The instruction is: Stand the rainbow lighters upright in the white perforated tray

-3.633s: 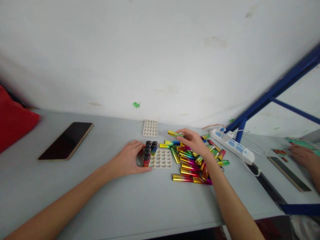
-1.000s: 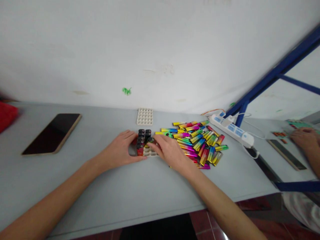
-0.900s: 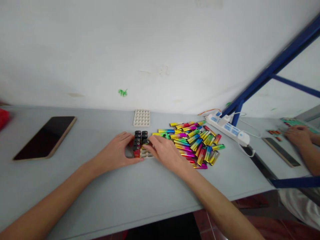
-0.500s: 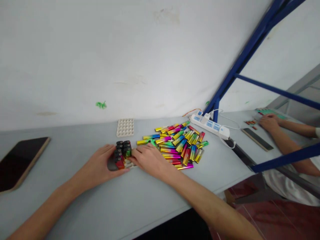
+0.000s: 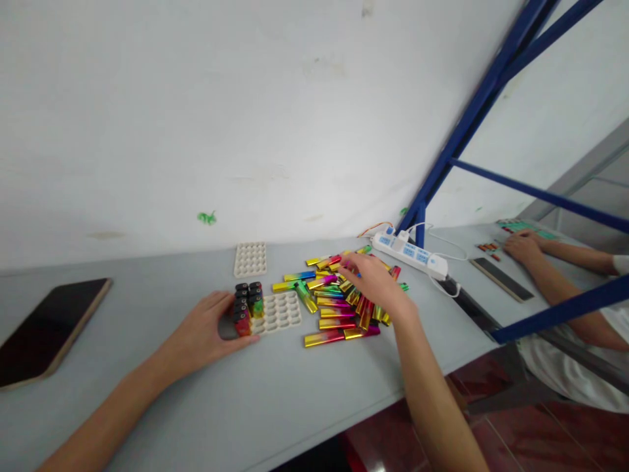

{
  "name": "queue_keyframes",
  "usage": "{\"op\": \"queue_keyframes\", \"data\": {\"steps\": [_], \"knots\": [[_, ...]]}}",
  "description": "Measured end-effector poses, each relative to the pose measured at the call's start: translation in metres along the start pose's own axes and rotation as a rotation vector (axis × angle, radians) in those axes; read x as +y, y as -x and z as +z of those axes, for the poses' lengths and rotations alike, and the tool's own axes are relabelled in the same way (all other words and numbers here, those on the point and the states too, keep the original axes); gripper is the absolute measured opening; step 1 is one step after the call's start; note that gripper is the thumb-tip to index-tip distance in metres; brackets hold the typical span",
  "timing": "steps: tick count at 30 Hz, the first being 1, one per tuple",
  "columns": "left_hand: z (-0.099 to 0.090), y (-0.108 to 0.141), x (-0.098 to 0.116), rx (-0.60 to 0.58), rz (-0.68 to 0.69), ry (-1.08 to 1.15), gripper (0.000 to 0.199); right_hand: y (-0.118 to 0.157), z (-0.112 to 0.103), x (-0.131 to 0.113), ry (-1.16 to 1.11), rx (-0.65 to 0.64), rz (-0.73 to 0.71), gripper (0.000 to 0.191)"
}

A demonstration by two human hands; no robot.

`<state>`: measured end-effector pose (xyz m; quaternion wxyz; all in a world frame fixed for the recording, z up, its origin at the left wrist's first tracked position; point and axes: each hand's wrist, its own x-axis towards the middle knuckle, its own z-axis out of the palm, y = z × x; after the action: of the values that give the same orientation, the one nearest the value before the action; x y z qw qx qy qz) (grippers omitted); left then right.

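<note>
A pale tray (image 5: 282,312) with rows of round pockets lies on the table. Several shiny tubes with black tops (image 5: 241,303) stand upright in its left end. My left hand (image 5: 204,331) curls round that end, thumb along the front edge and fingers at the back, holding the tray. To the right, my right hand (image 5: 373,278) reaches over a loose pile of gradient-coloured metallic tubes (image 5: 337,313). Its fingers are bent and apart, with the fingertips among the tubes; nothing shows in its grasp. The palm and forearm cover part of the pile.
A second pocketed tray (image 5: 250,259) lies behind, near the wall. At left is a dark phone-like slab (image 5: 52,324). A white power strip (image 5: 410,254) with cables lies beyond the pile, beside a blue metal frame (image 5: 437,174). Another person's hands (image 5: 523,248) work farther right.
My right hand has left the tray and moved right, over the pile, uncovering the tray's pockets. My left hand stays at the tray's left end. The view has shifted slightly.
</note>
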<state>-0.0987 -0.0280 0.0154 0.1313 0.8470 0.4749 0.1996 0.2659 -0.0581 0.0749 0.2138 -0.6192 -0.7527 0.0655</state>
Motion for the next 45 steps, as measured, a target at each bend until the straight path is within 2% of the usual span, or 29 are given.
{"op": "queue_keyframes", "data": {"steps": [3,7,10,14,20,24,28,33,35,37,40,43,45], "knots": [[0.001,0.001,0.0,0.021,0.015,0.021,0.057,0.029,-0.005,0.004,-0.051,-0.056,-0.067,0.01],[0.002,0.002,0.0,0.048,0.058,0.03,0.054,0.056,0.004,0.002,-0.048,-0.167,-0.052,0.006],[0.002,0.002,0.001,0.053,0.072,0.027,0.054,0.06,0.014,0.005,-0.016,-0.172,-0.028,0.006],[0.0,0.002,0.003,0.028,0.074,0.038,0.051,0.058,0.023,0.01,0.049,-0.174,-0.067,0.01],[-0.001,0.001,0.005,-0.017,0.077,0.037,0.056,0.061,0.022,0.009,0.055,-0.181,-0.09,0.011],[-0.002,0.0,0.007,-0.021,0.056,0.029,0.055,0.06,0.017,0.003,-0.112,-0.081,-0.069,0.021],[-0.002,0.001,0.007,-0.02,0.064,0.018,0.054,0.049,0.019,-0.004,-0.486,0.072,0.07,0.032],[0.0,0.001,0.004,0.013,0.081,0.009,0.053,0.005,0.025,-0.026,-0.953,0.325,0.127,0.034],[0.001,0.002,0.003,0.012,0.086,0.004,0.054,-0.018,0.028,-0.039,-1.083,0.36,0.128,0.037],[0.001,0.003,0.003,0.01,0.088,0.004,0.054,-0.038,0.034,-0.052,-1.229,0.316,0.124,0.045],[0.0,0.005,0.004,0.023,0.077,0.012,0.053,-0.052,0.051,-0.071,-1.403,0.13,0.121,0.053],[0.001,0.005,0.005,0.01,0.058,0.02,0.055,-0.046,0.07,-0.083,-1.458,-0.054,0.129,0.053],[0.002,0.006,0.005,0.006,0.049,0.022,0.056,-0.037,0.079,-0.088,-1.443,-0.121,0.167,0.052]]}}
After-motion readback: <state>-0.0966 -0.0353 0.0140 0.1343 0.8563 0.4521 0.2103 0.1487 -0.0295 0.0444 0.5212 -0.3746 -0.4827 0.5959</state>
